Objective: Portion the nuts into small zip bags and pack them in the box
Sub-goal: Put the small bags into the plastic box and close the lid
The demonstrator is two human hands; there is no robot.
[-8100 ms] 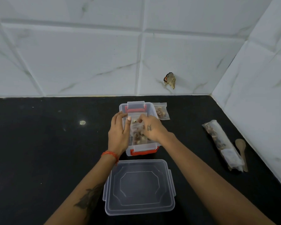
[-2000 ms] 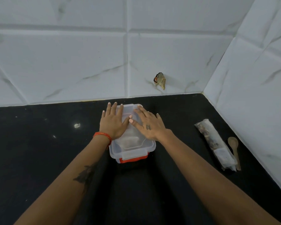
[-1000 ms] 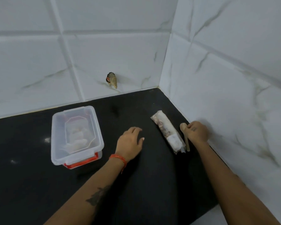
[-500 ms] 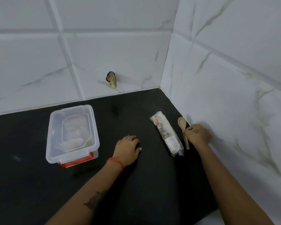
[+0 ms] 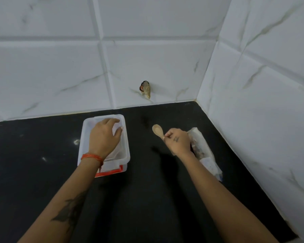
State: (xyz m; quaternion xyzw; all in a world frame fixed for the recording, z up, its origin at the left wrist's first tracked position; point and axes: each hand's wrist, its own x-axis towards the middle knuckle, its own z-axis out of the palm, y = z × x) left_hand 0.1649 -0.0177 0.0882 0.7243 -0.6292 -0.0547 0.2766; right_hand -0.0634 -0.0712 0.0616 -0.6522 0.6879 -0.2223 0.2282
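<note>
One clear plastic box (image 5: 104,146) stands on the black counter (image 5: 147,199), near its back edge and left of the middle, with its lid on and one red latch (image 5: 111,173) showing on the near end. What lies inside is blurred through the lid, so the zip bags cannot be counted. The left hand (image 5: 104,137) rests on top of the lid, fingers loosely curved and a little spread, the fingertips reaching the box's far end; an orange thread band (image 5: 91,157) circles that wrist.

The right hand (image 5: 177,142) is held above the counter toward the right edge, its thumb and fingers pinching the handle of one wooden spoon (image 5: 158,131), whose bowl points back and left. Just beside this hand, partly hidden by it, one rolled plastic bag of nuts (image 5: 204,153) lies on the counter along the right wall. One small brownish thing (image 5: 145,89) sticks to the back wall tiles above the counter.
</note>
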